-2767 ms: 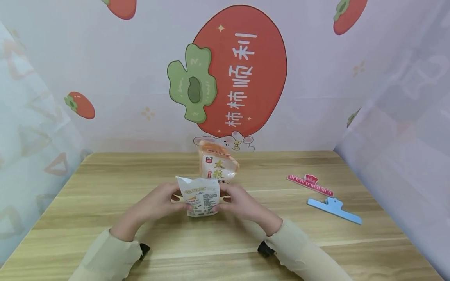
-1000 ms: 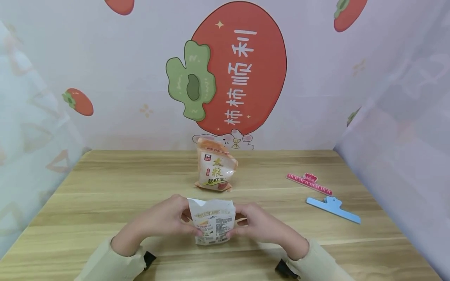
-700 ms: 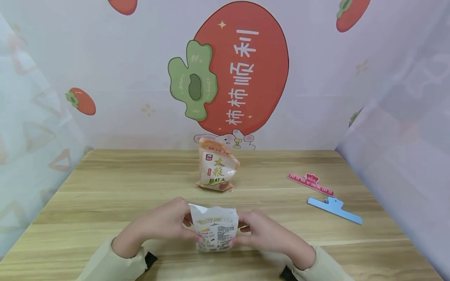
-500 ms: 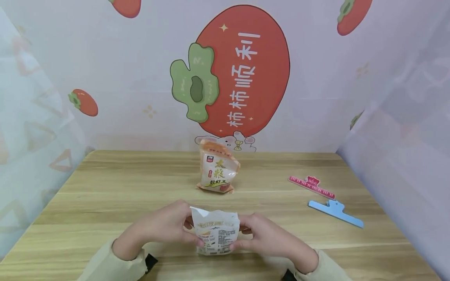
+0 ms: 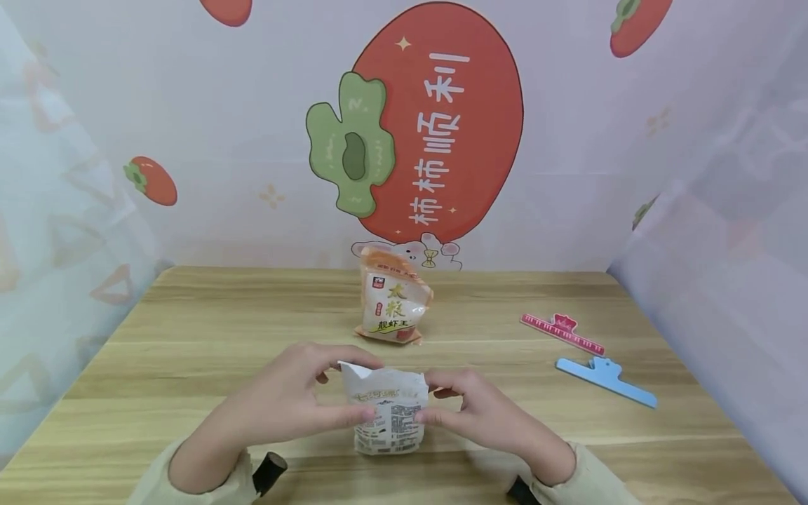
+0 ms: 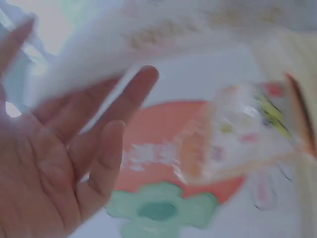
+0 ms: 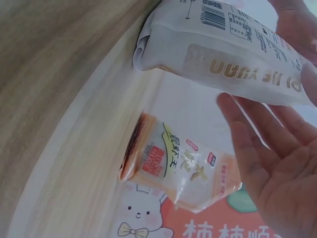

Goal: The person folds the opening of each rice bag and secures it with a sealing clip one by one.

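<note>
A white printed bag (image 5: 388, 414) stands upright near the front middle of the table, its top edge uneven. My left hand (image 5: 297, 393) is at its left side, thumb on the near face and index finger stretched across behind the top corner. The left wrist view is blurred; the fingers (image 6: 141, 89) there look straight and spread beside the bag (image 6: 183, 32). At the right edge, my right hand (image 5: 482, 414) holds the bag between the thumb in front and the fingers behind. From the right wrist, those fingers (image 7: 247, 144) lie close along the bag's back (image 7: 237, 54).
Behind the white bag stands an orange-and-white bag (image 5: 394, 301) with Chinese lettering. A pink clip (image 5: 562, 332) and a blue clip (image 5: 606, 379) lie to the right on the wooden table (image 5: 221, 315). A printed backdrop (image 5: 252, 126) borders the table's far edge.
The white bag has come nearer to me and slightly right, away from the orange-and-white bag. In the last half second, my left fingers have loosened and spread, the index rising at the top corner.
</note>
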{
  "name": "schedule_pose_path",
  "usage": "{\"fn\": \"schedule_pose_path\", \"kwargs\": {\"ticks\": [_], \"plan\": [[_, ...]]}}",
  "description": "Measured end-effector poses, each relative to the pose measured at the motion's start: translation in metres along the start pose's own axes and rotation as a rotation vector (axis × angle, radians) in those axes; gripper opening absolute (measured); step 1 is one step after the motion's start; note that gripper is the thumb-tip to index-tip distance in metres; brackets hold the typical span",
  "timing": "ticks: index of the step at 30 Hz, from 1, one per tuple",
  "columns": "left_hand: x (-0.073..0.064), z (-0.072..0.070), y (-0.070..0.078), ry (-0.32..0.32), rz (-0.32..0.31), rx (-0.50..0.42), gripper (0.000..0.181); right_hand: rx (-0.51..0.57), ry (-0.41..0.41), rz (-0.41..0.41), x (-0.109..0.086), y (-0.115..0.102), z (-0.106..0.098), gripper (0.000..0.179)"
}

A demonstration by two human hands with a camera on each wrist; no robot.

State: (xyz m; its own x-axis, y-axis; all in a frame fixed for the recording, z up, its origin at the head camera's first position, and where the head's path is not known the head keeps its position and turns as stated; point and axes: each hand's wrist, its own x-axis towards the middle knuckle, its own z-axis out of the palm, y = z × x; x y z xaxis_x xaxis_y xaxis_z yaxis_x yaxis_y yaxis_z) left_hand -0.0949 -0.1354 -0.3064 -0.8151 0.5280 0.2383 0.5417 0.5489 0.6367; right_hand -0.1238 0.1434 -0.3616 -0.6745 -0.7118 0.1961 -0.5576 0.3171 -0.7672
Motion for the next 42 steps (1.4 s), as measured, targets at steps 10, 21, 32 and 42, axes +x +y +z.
{"fn": "schedule_pose_path", "kwargs": {"ticks": [10, 21, 32, 42], "plan": [[0.020, -0.004, 0.019, 0.153, -0.023, -0.039, 0.009, 0.035, 0.332, -0.252, 0.010, -0.002, 0.006, 0.017], [0.026, 0.001, 0.019, 0.222, -0.005, -0.006, 0.007, 0.058, 0.477, -0.248, 0.011, -0.004, 0.016, 0.015], [0.029, 0.004, 0.013, 0.225, 0.011, -0.082, 0.008, 0.093, 0.516, -0.340, 0.011, -0.006, 0.023, 0.019], [0.029, 0.002, 0.010, 0.202, -0.004, -0.129, 0.007, 0.035, 0.463, -0.492, 0.014, -0.001, 0.021, 0.024]]}}
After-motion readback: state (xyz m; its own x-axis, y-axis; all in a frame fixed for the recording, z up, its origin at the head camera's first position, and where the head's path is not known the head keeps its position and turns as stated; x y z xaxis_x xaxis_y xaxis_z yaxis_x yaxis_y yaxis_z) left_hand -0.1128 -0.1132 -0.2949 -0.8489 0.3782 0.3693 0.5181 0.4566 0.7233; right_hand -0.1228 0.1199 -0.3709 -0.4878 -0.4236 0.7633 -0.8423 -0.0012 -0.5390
